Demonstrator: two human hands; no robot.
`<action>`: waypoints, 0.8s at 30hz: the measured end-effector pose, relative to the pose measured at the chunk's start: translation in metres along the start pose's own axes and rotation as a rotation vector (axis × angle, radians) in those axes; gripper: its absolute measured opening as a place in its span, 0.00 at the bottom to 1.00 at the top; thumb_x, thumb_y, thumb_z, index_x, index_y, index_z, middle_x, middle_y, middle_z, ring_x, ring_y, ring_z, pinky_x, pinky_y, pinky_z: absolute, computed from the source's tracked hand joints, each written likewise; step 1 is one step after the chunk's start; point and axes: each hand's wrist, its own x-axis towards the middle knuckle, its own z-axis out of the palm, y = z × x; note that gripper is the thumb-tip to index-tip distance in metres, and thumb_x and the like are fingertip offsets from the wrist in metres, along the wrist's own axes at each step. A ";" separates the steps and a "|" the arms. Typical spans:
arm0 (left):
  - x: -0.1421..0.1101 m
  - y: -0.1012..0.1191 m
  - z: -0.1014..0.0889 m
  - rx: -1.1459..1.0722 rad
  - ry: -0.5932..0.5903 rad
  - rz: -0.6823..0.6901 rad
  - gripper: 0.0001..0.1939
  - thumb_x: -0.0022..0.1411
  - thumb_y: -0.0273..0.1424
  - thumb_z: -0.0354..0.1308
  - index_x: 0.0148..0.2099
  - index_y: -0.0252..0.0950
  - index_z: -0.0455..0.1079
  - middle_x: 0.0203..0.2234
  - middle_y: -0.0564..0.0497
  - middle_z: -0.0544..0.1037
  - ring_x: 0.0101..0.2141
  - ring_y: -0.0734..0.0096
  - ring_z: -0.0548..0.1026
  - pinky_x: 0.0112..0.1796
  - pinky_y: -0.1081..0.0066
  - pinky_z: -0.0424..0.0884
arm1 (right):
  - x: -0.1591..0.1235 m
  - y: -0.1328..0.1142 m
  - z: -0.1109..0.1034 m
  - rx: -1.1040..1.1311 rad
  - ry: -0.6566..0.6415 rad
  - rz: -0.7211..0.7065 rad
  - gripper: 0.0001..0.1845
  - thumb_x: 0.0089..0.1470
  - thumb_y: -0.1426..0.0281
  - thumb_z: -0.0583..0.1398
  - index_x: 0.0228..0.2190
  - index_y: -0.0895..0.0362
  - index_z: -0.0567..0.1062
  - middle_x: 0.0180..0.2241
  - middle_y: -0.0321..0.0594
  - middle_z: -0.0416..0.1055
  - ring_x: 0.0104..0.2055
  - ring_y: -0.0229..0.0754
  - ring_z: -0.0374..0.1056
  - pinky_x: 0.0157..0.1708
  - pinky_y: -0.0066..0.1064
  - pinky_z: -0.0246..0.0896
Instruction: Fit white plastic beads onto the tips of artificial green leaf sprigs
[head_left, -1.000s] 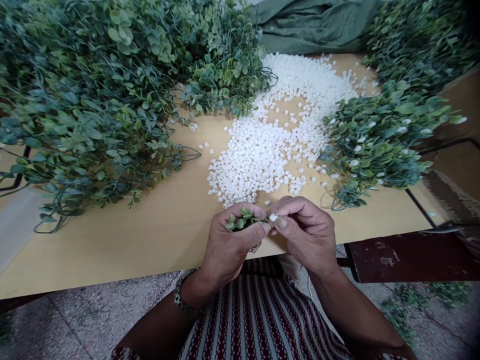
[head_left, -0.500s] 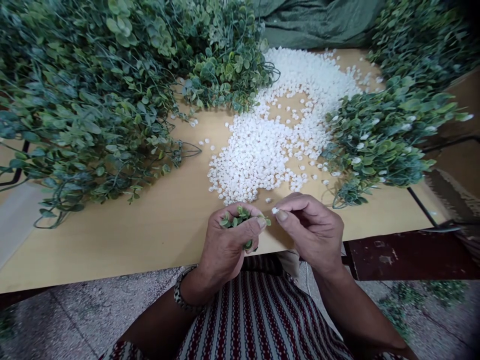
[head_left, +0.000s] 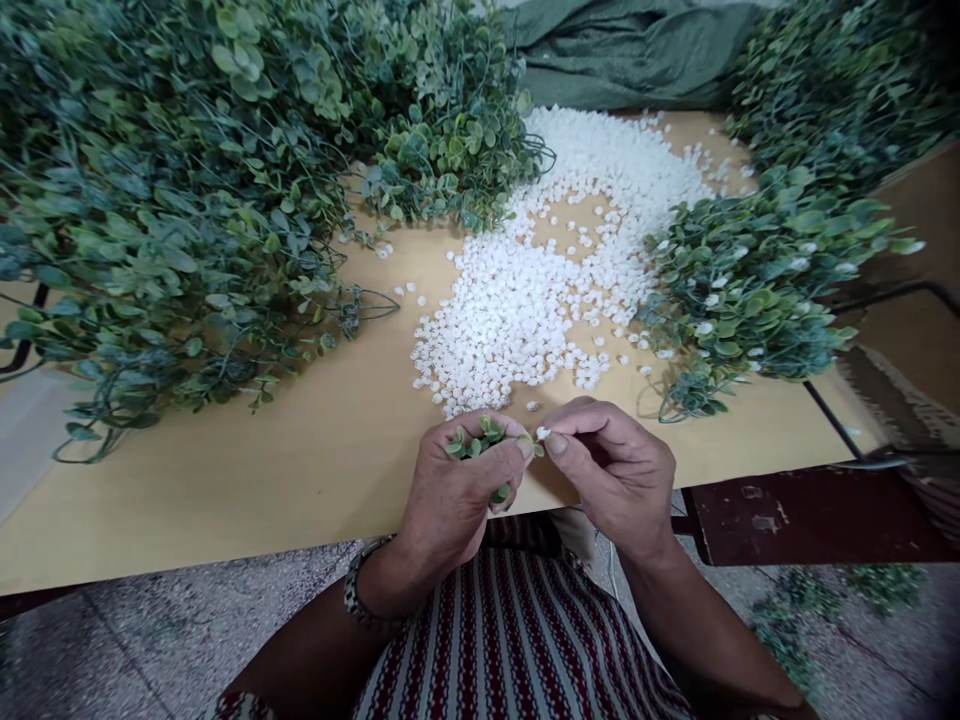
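My left hand point(head_left: 465, 490) is closed around a sprig of artificial green leaves point(head_left: 480, 438), with one leafy tip poking out between thumb and forefinger. Between the thumb and forefinger of my right hand point(head_left: 619, 470) is a small white bead-like flower piece point(head_left: 542, 433), held right at that leafy tip. Whether the piece touches the tip or sits on it, I cannot tell. Just beyond both hands spreads a heap of the same small white pieces point(head_left: 510, 310) on the tan table point(head_left: 315, 490).
Large piles of artificial greenery point(head_left: 187, 200) cover the table's left and back. At the right lies a leafy bunch point(head_left: 757, 280) dotted with white pieces, with more greenery point(head_left: 847, 90) behind. Dark green cloth point(head_left: 630, 50) lies at the back. A dark red bench point(head_left: 810, 515) stands lower right.
My right hand has moved slightly left, bringing the white piece up to the leaf tip in my left hand. The whole view has shifted a little.
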 end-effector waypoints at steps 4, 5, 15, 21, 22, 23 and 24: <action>0.000 0.001 0.000 0.007 0.009 -0.013 0.07 0.45 0.28 0.64 0.22 0.34 0.68 0.08 0.61 0.62 0.12 0.84 0.55 0.15 0.78 0.51 | -0.002 0.003 0.000 -0.056 0.014 -0.077 0.07 0.53 0.79 0.60 0.32 0.55 0.74 0.29 0.36 0.71 0.32 0.37 0.68 0.31 0.29 0.64; 0.000 0.001 0.000 0.009 0.010 -0.013 0.07 0.45 0.28 0.64 0.22 0.34 0.68 0.09 0.61 0.62 0.12 0.84 0.55 0.15 0.78 0.51 | -0.003 0.003 0.000 -0.074 0.015 -0.097 0.08 0.53 0.79 0.60 0.33 0.55 0.74 0.29 0.36 0.72 0.32 0.37 0.68 0.31 0.30 0.65; 0.000 0.001 0.001 0.015 0.022 -0.041 0.08 0.45 0.29 0.64 0.22 0.35 0.67 0.09 0.62 0.61 0.11 0.85 0.54 0.13 0.79 0.51 | -0.003 0.010 0.000 -0.268 0.007 -0.326 0.12 0.51 0.80 0.59 0.37 0.53 0.73 0.30 0.39 0.75 0.34 0.42 0.72 0.30 0.34 0.69; 0.000 0.001 0.002 0.030 0.050 -0.073 0.08 0.44 0.29 0.64 0.22 0.35 0.66 0.09 0.62 0.61 0.11 0.85 0.54 0.12 0.80 0.51 | -0.002 0.013 -0.006 -0.388 -0.069 -0.448 0.13 0.50 0.81 0.59 0.38 0.55 0.72 0.33 0.42 0.76 0.35 0.42 0.72 0.32 0.35 0.71; 0.000 0.001 0.002 0.032 0.055 -0.076 0.08 0.44 0.29 0.64 0.22 0.35 0.66 0.09 0.62 0.61 0.11 0.85 0.54 0.12 0.80 0.51 | -0.001 0.014 -0.006 -0.397 -0.091 -0.472 0.14 0.50 0.81 0.59 0.38 0.55 0.72 0.33 0.43 0.75 0.35 0.42 0.72 0.33 0.36 0.71; 0.000 0.001 0.003 0.034 0.057 -0.078 0.08 0.44 0.29 0.64 0.22 0.35 0.66 0.09 0.62 0.61 0.11 0.85 0.53 0.12 0.80 0.51 | -0.001 0.014 -0.007 -0.402 -0.110 -0.490 0.14 0.50 0.81 0.60 0.39 0.56 0.71 0.33 0.44 0.75 0.35 0.42 0.72 0.33 0.36 0.71; 0.000 0.001 0.003 0.036 0.058 -0.079 0.08 0.44 0.28 0.64 0.22 0.35 0.66 0.09 0.62 0.60 0.11 0.85 0.53 0.12 0.80 0.50 | -0.001 0.015 -0.008 -0.405 -0.123 -0.500 0.14 0.50 0.81 0.60 0.39 0.56 0.71 0.33 0.44 0.75 0.35 0.42 0.72 0.33 0.36 0.71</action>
